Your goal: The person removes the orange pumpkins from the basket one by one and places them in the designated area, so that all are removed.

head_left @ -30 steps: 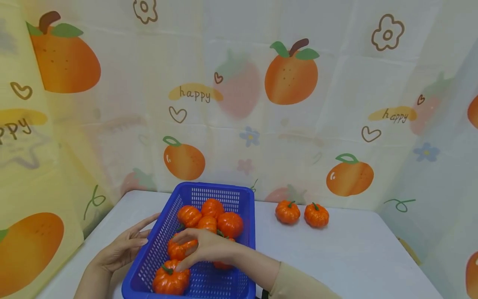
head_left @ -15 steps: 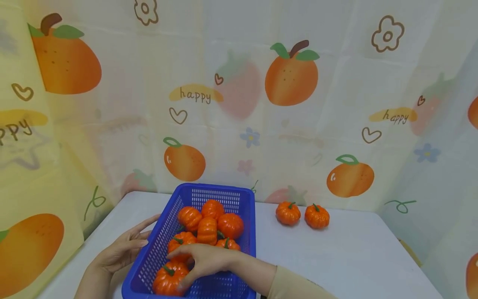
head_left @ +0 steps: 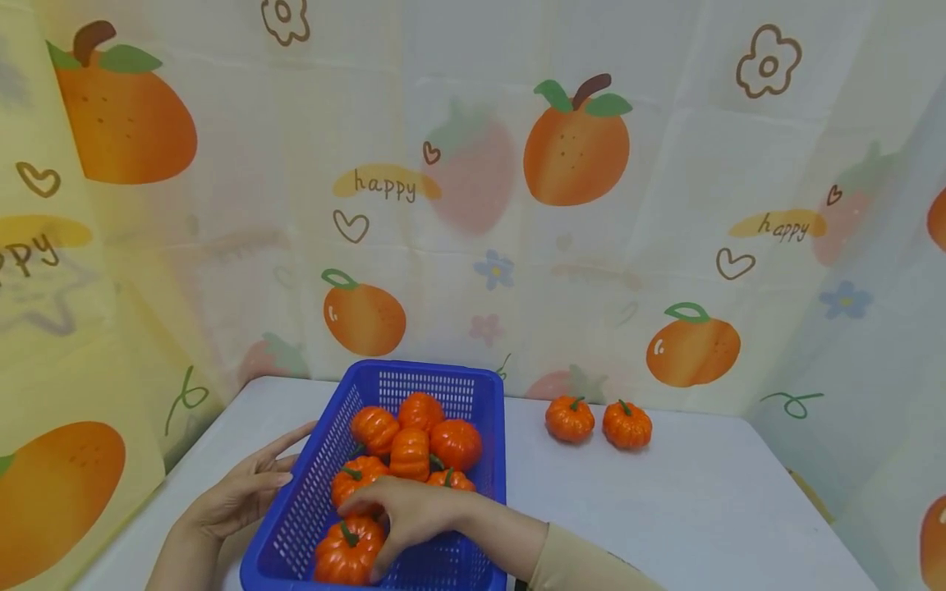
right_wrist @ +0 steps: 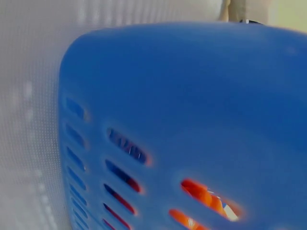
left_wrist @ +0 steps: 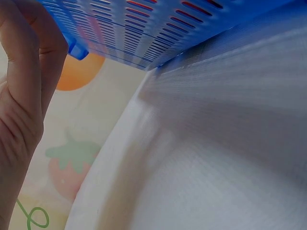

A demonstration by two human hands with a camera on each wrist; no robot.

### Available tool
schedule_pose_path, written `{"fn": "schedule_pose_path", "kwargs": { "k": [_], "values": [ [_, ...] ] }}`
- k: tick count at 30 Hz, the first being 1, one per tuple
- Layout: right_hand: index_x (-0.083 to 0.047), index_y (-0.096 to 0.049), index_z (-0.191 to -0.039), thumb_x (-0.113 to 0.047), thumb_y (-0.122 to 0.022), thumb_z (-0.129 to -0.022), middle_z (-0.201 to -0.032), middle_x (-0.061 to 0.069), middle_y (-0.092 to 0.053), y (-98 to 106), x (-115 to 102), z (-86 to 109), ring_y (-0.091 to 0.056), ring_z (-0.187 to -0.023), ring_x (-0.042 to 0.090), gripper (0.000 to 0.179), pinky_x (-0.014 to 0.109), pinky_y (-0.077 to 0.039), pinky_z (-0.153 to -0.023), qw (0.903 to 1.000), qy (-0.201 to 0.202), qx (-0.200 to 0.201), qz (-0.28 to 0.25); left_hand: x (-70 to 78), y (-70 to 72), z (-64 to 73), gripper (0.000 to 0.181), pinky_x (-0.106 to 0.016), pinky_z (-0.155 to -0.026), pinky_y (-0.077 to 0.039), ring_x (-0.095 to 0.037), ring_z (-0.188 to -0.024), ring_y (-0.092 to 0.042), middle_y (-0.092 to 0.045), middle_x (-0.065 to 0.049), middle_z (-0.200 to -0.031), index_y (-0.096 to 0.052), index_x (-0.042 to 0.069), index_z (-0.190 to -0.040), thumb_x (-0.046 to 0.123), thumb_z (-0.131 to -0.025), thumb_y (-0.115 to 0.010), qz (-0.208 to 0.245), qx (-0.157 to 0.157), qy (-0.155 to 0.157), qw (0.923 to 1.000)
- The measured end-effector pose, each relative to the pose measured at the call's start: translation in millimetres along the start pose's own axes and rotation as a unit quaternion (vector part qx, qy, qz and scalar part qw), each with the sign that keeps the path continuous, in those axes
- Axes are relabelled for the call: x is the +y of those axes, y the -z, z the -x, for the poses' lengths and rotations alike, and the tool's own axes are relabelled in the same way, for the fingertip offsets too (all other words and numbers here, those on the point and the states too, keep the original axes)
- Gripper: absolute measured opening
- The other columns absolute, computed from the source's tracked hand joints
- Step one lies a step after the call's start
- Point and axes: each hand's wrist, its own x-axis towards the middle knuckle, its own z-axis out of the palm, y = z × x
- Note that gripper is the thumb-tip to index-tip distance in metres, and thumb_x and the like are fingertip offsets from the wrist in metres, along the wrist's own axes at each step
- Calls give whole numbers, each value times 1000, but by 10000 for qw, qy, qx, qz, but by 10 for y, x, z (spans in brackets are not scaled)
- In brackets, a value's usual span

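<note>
A blue slotted plastic basket (head_left: 499,427) holds several small orange pumpkins with green stems. Inside it, my right hand (head_left: 421,510) grips the front pumpkin (head_left: 346,556), thumb on its right side and fingers behind it. Just behind lies another pumpkin (head_left: 358,478), partly covered by that hand. My left hand (head_left: 240,495) rests against the basket's left side, fingers extended along the rim. In the left wrist view, the left hand (left_wrist: 29,72) is beside the slotted wall (left_wrist: 120,33). The basket's outer wall (right_wrist: 192,105) fills the right wrist view, hiding the right hand.
Two more pumpkins, one on the left (head_left: 569,419) and one on the right (head_left: 626,425), sit on the white table (head_left: 665,509) right of the basket. A fruit-printed curtain (head_left: 458,304) hangs behind the table and along both sides.
My right hand has come forward from the middle pumpkins to the front one. That pumpkin has shifted a little to the right in its grip. The left hand has stayed in place.
</note>
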Motion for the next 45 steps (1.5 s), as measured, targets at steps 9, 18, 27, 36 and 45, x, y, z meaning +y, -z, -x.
{"fn": "schedule_pose_path", "kwargs": {
  "k": [9, 18, 27, 36, 45],
  "values": [
    [-17, -57, -134, -22, -85, -74, -126, -9, -63, -13, -5, 17, -51, -111, -5, 66, 14, -46, -97, 9965, -428, 176, 695, -2, 9, -5, 69, -44, -107, -50, -33, -131, -58, -48, -15, -152, -15, 25, -159, -9, -100, -11, 86, -140, -51, 9999],
    [-18, -58, -130, -26, -87, -73, -120, -10, -63, -9, -41, 46, -53, -106, -4, 65, 15, -47, -95, 9927, -708, 281, 930, 0, 0, 0, 68, -44, -106, -50, -32, -130, -59, -49, -13, -151, -17, 26, -159, -9, -100, -13, 22, -34, -5, 10000],
    [-22, -56, -126, -24, -88, -72, -115, -12, -63, -27, -23, 45, -53, -102, -5, 62, 15, -48, -94, 9915, -887, 237, 919, 5, -1, -4, 69, -45, -106, -50, -34, -130, -58, -48, -15, -152, -14, 25, -159, -9, -100, -10, 54, -112, -27, 9999],
    [-24, -55, -129, -24, -87, -72, -122, -14, -63, -4, -56, 82, -54, -107, -5, 65, 17, -49, -95, 9925, -782, 250, 905, 15, -21, -11, 68, -46, -104, -51, -33, -128, -60, -51, -13, -150, -15, 26, -159, -9, -100, -13, -64, 32, 42, 10000],
    [-30, -57, -130, -26, -87, -72, -127, -12, -62, 165, 0, 183, -54, -107, -4, 66, 17, -48, -97, 9956, -534, 717, 282, 13, -17, -10, 69, -46, -105, -50, -34, -129, -59, -49, -14, -151, -13, 26, -159, -10, -100, -11, 45, -112, -9, 9999]
  ]
}}
